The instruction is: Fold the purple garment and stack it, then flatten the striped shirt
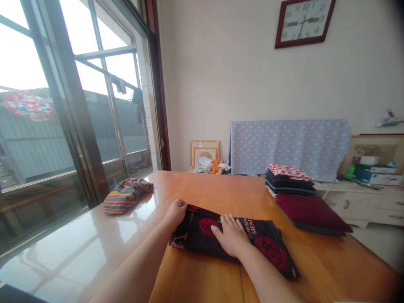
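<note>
A black garment with red round prints and pale lettering lies folded in a long strip on the wooden table. At its far left corner, my left hand pinches the cloth edge between closed fingers. My right hand rests flat on the middle of the garment, fingers stretched out and palm down. The garment's right end fans out a little past my right forearm, which covers part of the cloth.
The wooden table bears a striped cloth bundle at the left. To the right stand a stack of folded clothes and a folded dark red garment. Beyond are a cloth-draped object, a white cabinet and a window.
</note>
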Tool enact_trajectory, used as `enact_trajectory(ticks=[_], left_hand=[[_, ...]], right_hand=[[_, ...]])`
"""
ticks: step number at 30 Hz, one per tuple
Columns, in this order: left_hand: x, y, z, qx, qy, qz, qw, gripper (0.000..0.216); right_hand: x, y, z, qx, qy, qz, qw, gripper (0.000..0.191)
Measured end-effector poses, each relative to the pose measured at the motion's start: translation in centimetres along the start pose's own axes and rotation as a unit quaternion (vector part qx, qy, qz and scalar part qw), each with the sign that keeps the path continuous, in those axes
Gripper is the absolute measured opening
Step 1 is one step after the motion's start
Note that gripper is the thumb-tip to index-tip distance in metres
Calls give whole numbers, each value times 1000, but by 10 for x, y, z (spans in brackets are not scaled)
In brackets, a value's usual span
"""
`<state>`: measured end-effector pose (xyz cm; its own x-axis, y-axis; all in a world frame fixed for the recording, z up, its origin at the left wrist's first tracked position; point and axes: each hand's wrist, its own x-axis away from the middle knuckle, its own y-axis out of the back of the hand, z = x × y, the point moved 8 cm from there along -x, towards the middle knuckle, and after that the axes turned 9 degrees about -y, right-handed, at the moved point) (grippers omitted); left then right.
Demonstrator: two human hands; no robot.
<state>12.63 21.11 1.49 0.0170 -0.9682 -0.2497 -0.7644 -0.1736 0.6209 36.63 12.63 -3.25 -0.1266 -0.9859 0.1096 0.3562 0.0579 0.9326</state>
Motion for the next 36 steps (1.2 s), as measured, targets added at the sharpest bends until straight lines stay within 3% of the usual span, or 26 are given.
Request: enact_trajectory(ticks=[13,18,27,32,36], left_hand=[[-11,-3,23,17,12,-15,1000,30],[-11,-20,27,79,32,30,996,21],[-22,-24,29,53,1,-9,999,21],[-24,-11,19,-30,-36,-29,998,15],[-10,-7,-13,-80,-108,-30,990,22]], right_hand=[[1,1,0,2,0,9,1000,88],[2,1,0,1,4,1,1000,87],[2,4,0,-7,1,2,1000,88],[1,3,-1,-5,1,3,1000,88],[-1,1,-1,-5,7,0,1000,89]])
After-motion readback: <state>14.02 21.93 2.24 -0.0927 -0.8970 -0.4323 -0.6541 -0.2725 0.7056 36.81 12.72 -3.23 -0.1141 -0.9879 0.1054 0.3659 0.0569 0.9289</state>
